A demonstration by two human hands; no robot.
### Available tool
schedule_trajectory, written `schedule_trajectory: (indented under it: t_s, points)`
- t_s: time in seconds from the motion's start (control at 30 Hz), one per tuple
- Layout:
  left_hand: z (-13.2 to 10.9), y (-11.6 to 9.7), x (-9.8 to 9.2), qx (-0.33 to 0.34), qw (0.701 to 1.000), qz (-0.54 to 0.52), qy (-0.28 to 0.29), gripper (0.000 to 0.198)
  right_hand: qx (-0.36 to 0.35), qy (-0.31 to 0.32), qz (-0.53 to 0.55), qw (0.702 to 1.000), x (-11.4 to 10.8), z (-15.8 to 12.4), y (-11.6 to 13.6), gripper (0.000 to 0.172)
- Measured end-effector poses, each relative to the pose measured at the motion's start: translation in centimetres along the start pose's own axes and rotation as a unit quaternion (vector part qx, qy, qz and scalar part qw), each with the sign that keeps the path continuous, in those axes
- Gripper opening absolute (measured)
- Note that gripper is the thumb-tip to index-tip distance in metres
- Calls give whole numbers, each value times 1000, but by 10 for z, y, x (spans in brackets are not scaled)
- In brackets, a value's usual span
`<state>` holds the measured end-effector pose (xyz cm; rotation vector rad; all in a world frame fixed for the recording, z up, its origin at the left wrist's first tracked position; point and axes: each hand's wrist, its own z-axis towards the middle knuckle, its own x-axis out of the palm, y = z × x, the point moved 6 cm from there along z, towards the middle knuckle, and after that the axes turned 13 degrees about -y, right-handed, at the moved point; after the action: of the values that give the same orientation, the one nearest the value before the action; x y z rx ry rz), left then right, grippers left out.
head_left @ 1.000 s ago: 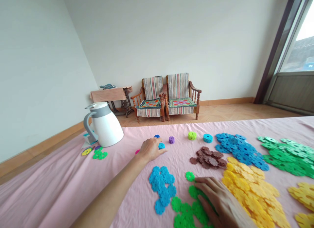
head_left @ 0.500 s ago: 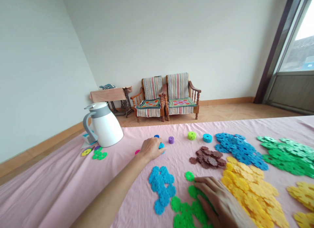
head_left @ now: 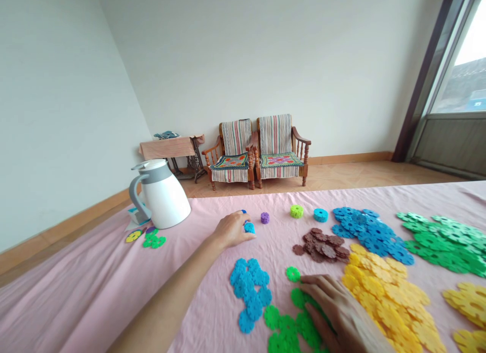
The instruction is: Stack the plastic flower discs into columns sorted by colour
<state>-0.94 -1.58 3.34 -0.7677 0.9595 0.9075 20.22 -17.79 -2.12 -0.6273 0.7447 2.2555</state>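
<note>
My left hand [head_left: 231, 230] reaches forward over the cloth, its thumb and fingers curled around a small stack of light blue snowflake discs [head_left: 249, 227]. Just beyond its fingertips shows a bit of a dark blue disc [head_left: 243, 211]. A purple stack [head_left: 265, 218] stands to its right. My right hand [head_left: 337, 307] lies with fingers stretched over a pile of green discs [head_left: 286, 332], partly covering them. One bright green disc [head_left: 293, 274] lies by its fingertips. Loose light blue discs [head_left: 248, 287] spread between my two arms.
Lime [head_left: 296, 211] and turquoise stacks [head_left: 321, 214] stand farther right. Brown [head_left: 322, 244], blue [head_left: 370, 231], yellow [head_left: 391, 292] and green heaps [head_left: 448, 241] fill the right side. A white jug [head_left: 167, 196] stands left on the pink cloth [head_left: 205, 302]; two chairs are beyond.
My left hand has drawn slightly left and back around the light blue stack, covering the pink piece that showed before. My right hand stays in place.
</note>
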Motion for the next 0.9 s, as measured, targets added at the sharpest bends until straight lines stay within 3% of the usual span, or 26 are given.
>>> schedule_trajectory:
  t_s: [0.1,0.27,0.37,0.43,0.53,0.7,0.77,0.9]
  points:
    - [-7,9,-8,-36,993,-102,-41,41,6,10,0,1000,0,2,0,25]
    - [-46,15,-9,-130,960,-195,-156,19,3,-3,-2,1000,-1,3,3,21]
    - [-67,4,-1,-117,963,-186,-158,21,13,-6,6,1000,1,11,6,25]
    - [-72,-1,1,-101,969,-167,-154,22,29,32,12,999,9,24,6,28]
    - [-67,-2,1,-88,977,-127,-146,24,65,114,-2,991,29,53,-1,34]
    - [-50,4,9,-67,990,-75,-102,28,86,150,-20,985,72,105,-20,27]
    - [-46,7,13,-71,992,-60,-83,28,90,166,-26,982,89,117,-27,20]
    - [-40,11,17,-82,994,-42,-60,27,80,190,-30,978,112,130,-31,23]
